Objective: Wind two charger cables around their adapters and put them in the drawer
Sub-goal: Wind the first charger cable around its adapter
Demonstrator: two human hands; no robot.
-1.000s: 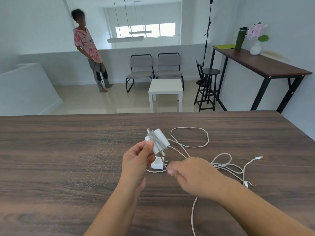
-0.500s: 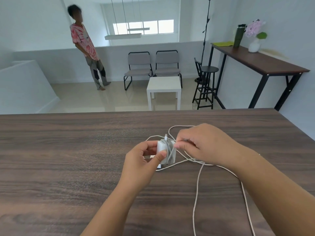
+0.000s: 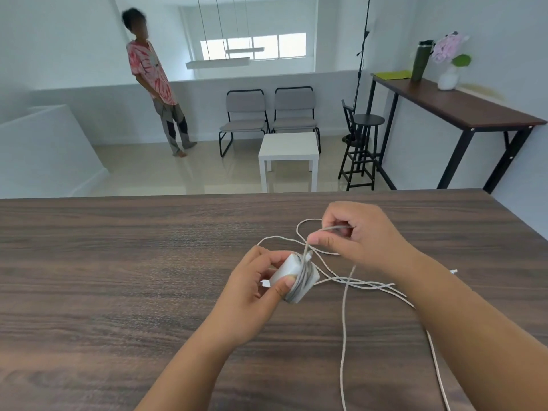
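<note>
My left hand (image 3: 255,289) grips a white charger adapter (image 3: 292,272) just above the dark wooden table (image 3: 118,277). A few turns of white cable wrap the adapter's right end. My right hand (image 3: 353,235) pinches that cable (image 3: 344,315) a little above and to the right of the adapter. Loose loops trail right and toward the near edge. A second white adapter (image 3: 264,283) shows as a small corner behind my left fingers, mostly hidden. A cable plug (image 3: 453,272) lies beyond my right forearm. No drawer is in view.
Beyond the table's far edge, on a lower floor, a person (image 3: 157,84) stands by a wall. Two grey chairs (image 3: 269,114), a small white table (image 3: 289,149), a black stool (image 3: 363,143) and a tall side table (image 3: 462,105) with a bottle and flowers stand there.
My right hand swung from in front of the adapter up and over to its far right side, carrying the cable around it. The adapter turned in my left hand and sank closer to the table.
</note>
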